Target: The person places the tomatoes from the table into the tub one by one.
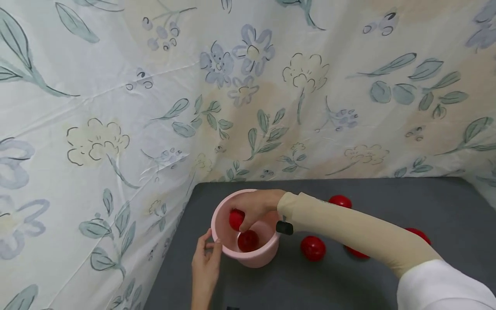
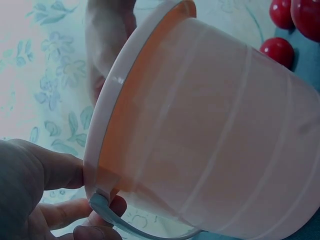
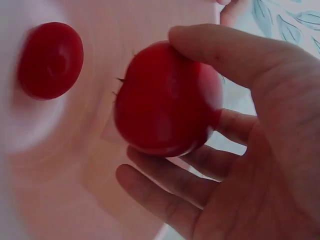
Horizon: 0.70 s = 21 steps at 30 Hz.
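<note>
A pink bucket stands at the left of the dark table, and one tomato lies at its bottom. My right hand reaches inside over the rim and holds a second tomato between thumb and fingers; in the right wrist view this tomato is apart from the one below. With thumb and fingers, my left hand pinches the bucket's near-left rim. Close to those fingers, the left wrist view shows the bucket's grey handle hanging down.
Right of the bucket, several tomatoes lie on the dark table, one nearby and another farther back. My right forearm partly covers others. Floral cloth rises behind and along the left side of the table.
</note>
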Tool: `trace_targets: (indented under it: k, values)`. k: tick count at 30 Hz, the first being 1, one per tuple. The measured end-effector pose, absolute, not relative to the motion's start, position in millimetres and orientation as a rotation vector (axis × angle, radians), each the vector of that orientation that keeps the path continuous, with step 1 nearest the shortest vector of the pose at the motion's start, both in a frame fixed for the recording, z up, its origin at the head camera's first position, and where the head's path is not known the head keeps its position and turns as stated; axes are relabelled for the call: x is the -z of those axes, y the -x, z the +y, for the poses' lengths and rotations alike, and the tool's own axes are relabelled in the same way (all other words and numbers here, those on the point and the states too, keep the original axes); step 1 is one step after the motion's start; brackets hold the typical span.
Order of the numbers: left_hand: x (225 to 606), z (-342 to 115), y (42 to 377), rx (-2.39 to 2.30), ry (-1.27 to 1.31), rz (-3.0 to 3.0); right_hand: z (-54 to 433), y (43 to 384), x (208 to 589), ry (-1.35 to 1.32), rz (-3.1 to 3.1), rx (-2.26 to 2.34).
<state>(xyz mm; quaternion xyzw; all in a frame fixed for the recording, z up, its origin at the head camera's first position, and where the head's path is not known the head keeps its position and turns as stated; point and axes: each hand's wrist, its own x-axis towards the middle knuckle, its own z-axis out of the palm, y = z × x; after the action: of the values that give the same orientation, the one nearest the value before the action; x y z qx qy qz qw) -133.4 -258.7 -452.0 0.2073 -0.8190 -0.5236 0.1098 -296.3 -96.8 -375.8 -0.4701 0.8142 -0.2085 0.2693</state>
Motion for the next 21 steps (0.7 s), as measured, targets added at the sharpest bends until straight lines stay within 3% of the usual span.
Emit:
trace_targets:
  k: [21]
  values:
    - [453,-256,138,1.471,-0.581,-2.381,-134,299,366,0.575,2.356,-0.120]
